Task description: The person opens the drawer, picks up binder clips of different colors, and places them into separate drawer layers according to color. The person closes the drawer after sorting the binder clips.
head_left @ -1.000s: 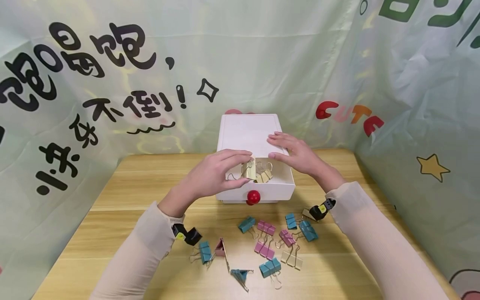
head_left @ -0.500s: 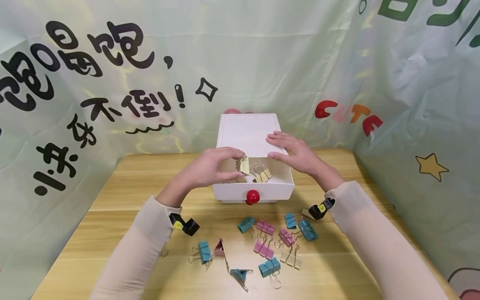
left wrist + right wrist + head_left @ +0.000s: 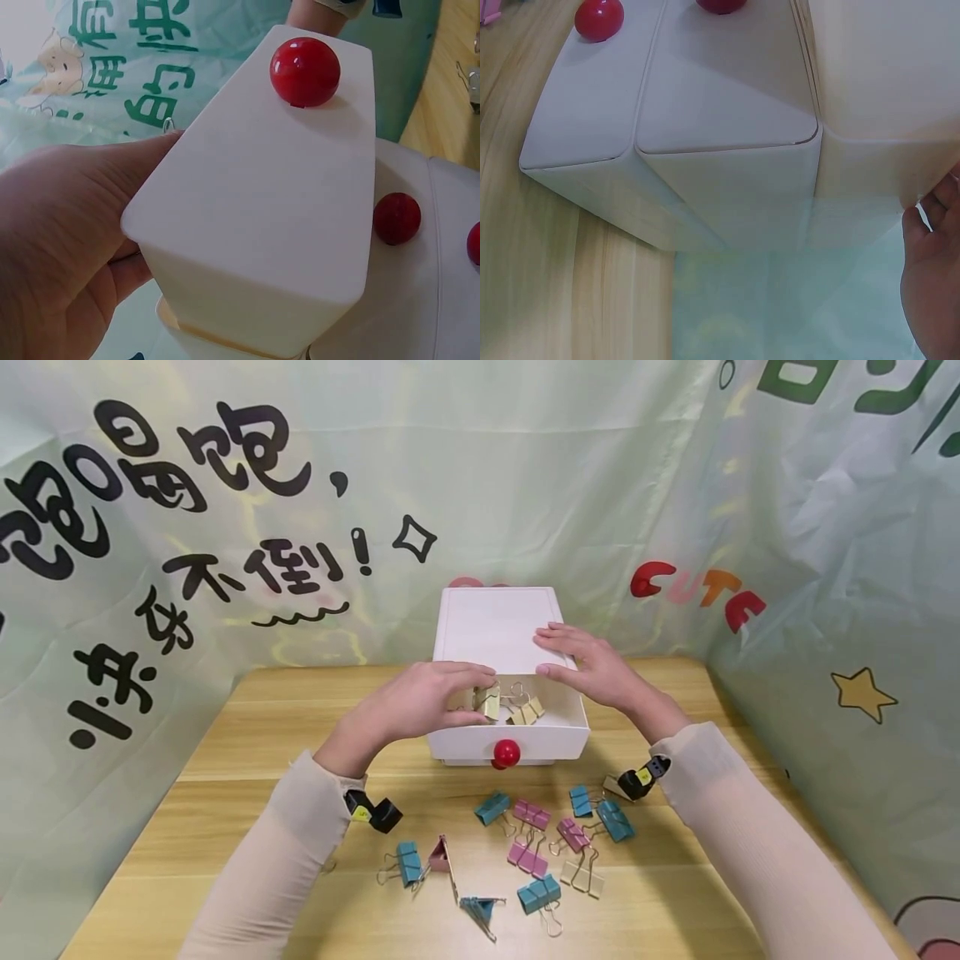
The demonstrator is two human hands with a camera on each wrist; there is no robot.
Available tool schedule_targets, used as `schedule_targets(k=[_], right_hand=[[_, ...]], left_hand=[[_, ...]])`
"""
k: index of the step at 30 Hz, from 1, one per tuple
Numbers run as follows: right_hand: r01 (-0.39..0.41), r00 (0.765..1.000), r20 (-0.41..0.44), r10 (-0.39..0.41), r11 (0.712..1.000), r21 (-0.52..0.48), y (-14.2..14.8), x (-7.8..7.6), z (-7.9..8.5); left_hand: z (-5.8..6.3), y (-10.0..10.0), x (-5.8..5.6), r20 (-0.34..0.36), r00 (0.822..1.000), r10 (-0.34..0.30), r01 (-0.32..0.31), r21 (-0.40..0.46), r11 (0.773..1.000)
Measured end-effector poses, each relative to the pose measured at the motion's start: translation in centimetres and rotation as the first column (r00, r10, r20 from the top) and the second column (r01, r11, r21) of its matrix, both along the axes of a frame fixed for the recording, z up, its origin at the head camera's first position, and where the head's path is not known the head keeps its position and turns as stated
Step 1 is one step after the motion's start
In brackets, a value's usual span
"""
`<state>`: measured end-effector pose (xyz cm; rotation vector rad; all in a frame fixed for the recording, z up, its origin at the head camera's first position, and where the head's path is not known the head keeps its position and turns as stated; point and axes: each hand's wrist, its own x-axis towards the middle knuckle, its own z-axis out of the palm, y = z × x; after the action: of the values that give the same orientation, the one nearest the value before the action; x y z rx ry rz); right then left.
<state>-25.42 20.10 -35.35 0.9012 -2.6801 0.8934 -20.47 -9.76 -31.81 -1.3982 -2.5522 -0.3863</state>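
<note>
My left hand [image 3: 420, 700] reaches over the left side of the pulled-out top drawer [image 3: 551, 743]. Between its thumb and fingers it holds a gold binder clip [image 3: 489, 702], low inside the drawer. Another gold binder clip [image 3: 527, 711] lies in the drawer just to the right. In the left wrist view, the drawer's front with its red knob [image 3: 304, 72] hides the fingertips and most of the clip. My right hand [image 3: 592, 667] rests on the right edge of the white drawer box's top [image 3: 498, 622], fingers extended.
Several blue [image 3: 538, 894], pink [image 3: 528, 860] and gold [image 3: 582, 878] binder clips lie scattered on the wooden table [image 3: 225, 793] in front of the box. The lower drawers [image 3: 727, 82] are pushed in. A printed cloth [image 3: 525, 485] hangs behind the table.
My left hand has shifted slightly left, then lowered with the gold binder clip in the drawer. My right hand stays on the box top.
</note>
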Motion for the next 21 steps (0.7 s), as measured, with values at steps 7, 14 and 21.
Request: schedule_targets(k=[7, 14, 21], right_hand=[[0.003, 1.0, 0.0, -0.003, 1.0, 0.007, -0.1, 0.0, 0.1], [0.006, 1.0, 0.012, -0.006, 1.0, 0.013, -0.1, 0.2, 0.1], [0.005, 1.0, 0.013, -0.005, 1.0, 0.001, 0.1, 0.0, -0.1]], left_hand=[[0.3, -0.1, -0.1, 0.04, 0.999, -0.012, 0.013, -0.025, 1.0], [0.1, -0.6, 0.0, 0.05, 0.999, -0.008, 0.007, 0.016, 1.0], [-0.5, -2.4, 0.6, 0.02, 1.0, 0.004, -0.007, 0.133, 0.991]])
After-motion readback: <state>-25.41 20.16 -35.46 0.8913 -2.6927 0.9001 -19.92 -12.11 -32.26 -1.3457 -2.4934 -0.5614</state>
